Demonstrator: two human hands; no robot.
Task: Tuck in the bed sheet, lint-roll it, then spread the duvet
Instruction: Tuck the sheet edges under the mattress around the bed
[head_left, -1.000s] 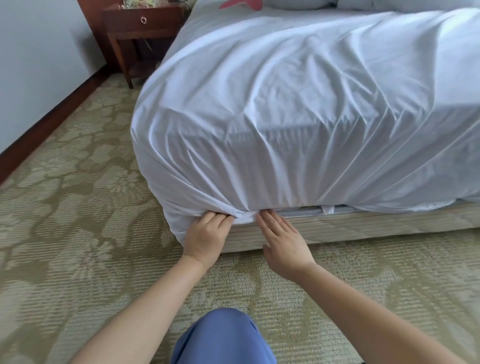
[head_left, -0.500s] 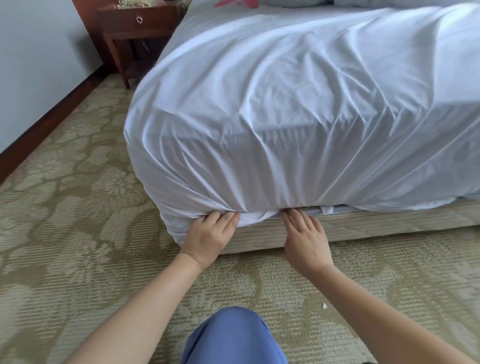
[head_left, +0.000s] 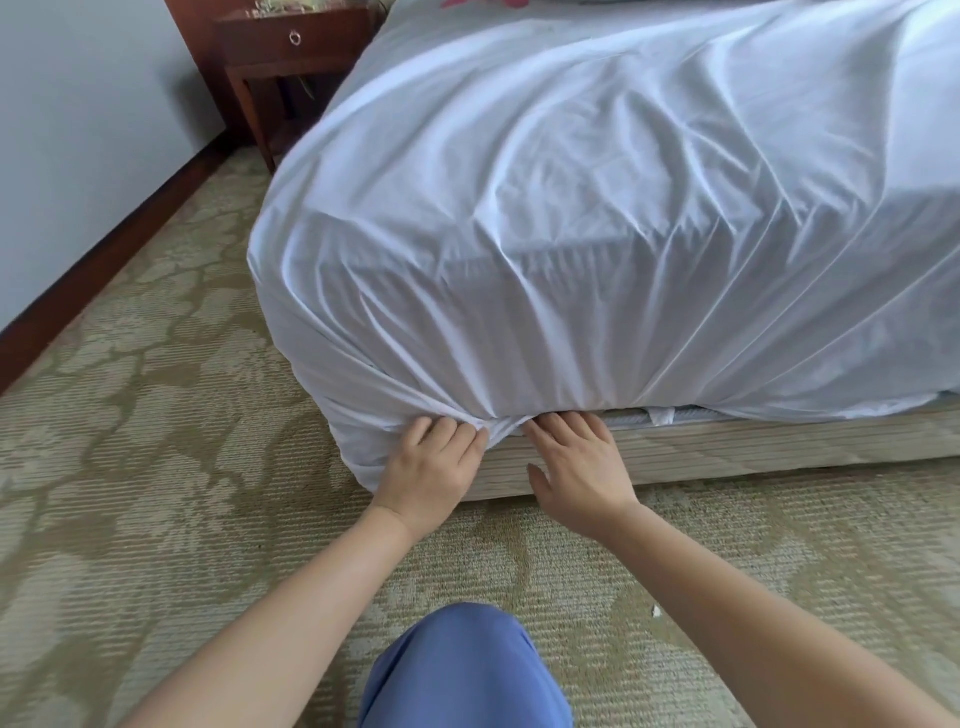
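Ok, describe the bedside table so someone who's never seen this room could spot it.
Follow the white-sheeted bed up its left side to the far corner by the wall. The bedside table stands there: dark reddish wood, the only furniture with a drawer and ring pull.

Bed sheet (head_left: 597, 234) plain white with grey-blue shadowed creases; bed base (head_left: 727, 452) pale beige with fine horizontal ribbing; carpet (head_left: 130, 441) olive-tan with a cream floral pattern; nightstand (head_left: 291, 57) and skirting board (head_left: 104, 265) dark reddish-brown; wall (head_left: 78, 130) pale grey; trouser knee (head_left: 467, 670) solid blue.
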